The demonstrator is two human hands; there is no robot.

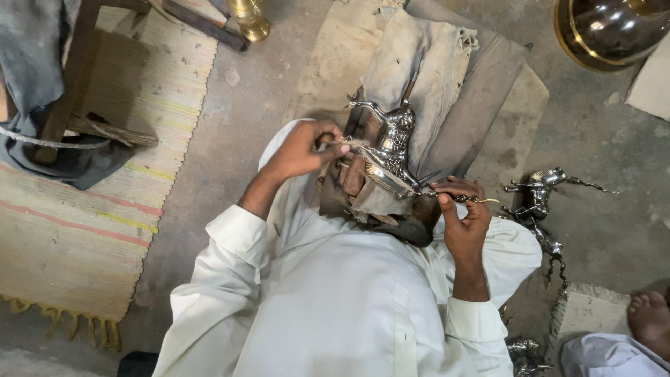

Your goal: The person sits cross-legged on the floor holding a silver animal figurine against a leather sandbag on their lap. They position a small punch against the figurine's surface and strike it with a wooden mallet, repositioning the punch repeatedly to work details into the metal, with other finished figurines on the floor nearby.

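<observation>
From the head camera I looked straight down on a silver horse figurine (392, 143) lying on its side across a brown pad on the lap, its legs pointing up the frame toward a folded grey cloth (436, 77). My left hand (303, 149) sat just left of the horse, fingers curled tightly round a small tool whose tip met the figurine near its body; the tool itself was too hidden in the fist for me to name it. My right hand (462, 213) was at the lower right end of the horse, thumb and fingertips pinched closed on a thin twisted piece of metal that ran out from the figurine, the palm turned upward. Both hands were therefore closed, neither loose nor spread.

Right of the horse, on the bare concrete floor, lay a second silver horse (541, 202), well apart from the one being worked. Farther up and right of the horse sat a large polished metal bowl (611, 28). Left of the horse stretched a striped woven mat (91, 209), and up beyond it a small brass vase (250, 17). At the lower right corner another person's bare foot (649, 314) showed.
</observation>
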